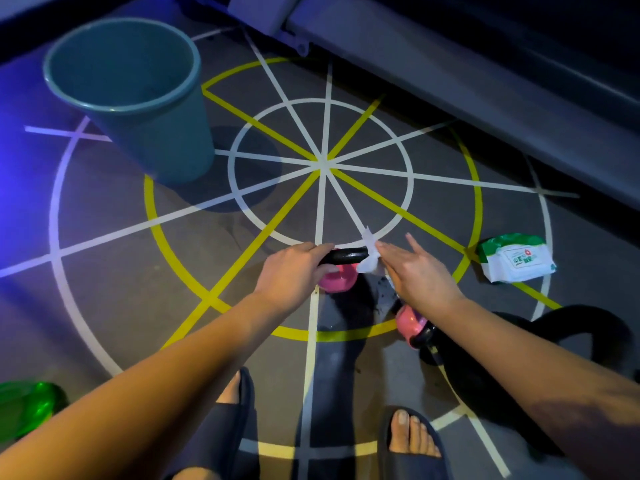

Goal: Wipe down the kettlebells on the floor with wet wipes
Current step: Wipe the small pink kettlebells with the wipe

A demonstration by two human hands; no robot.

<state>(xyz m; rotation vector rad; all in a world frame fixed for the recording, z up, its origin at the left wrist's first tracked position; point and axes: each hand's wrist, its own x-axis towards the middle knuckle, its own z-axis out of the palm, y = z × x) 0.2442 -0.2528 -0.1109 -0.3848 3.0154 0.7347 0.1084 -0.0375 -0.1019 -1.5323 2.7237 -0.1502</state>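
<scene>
Our left hand (294, 268) grips the black handle (346, 255) to hold the pink kettlebell (337, 281) steady on the floor (138, 271). Our right hand (420, 271), fingers (389, 253) straight, presses the wet wipe (369, 258) against it.

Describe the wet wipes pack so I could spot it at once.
Find the wheel of white and yellow lines on the floor. At its right edge, past the right hand, lies the wet wipes pack: a soft white packet with a green top, unlike the pink kettlebells nearby.

Wipes pack (517, 259) label too blurred to read
</scene>
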